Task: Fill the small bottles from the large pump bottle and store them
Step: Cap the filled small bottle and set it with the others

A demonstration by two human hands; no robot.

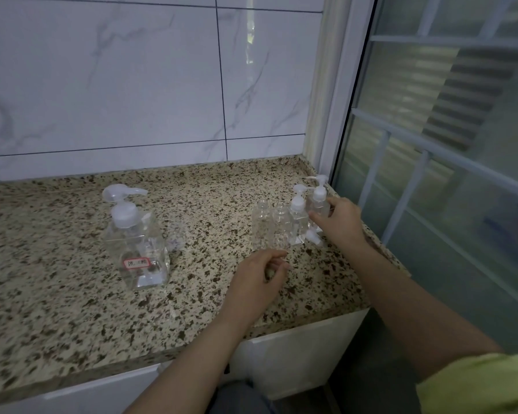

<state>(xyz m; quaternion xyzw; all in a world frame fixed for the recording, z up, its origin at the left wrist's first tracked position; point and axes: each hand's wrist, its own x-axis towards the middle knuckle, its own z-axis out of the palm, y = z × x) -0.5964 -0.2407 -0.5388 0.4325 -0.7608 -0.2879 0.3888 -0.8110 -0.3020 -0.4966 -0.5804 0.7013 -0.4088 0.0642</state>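
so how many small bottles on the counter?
4 clear: two uncapped mid-counter, one with pump beside them, one with pump in the right hand. More may be hidden.

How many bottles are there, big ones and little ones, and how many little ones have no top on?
Large pump bottle: 1
Small bottles with pump tops: 2
Small bottles without tops: 2
Total: 5 bottles

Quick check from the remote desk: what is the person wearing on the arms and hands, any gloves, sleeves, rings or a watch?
Both the left hand and the right hand are bare, with no gloves, rings or watch visible. The forearms are uncovered. A yellow-green sleeve shows on the right upper arm; no sleeve is in view on the left.
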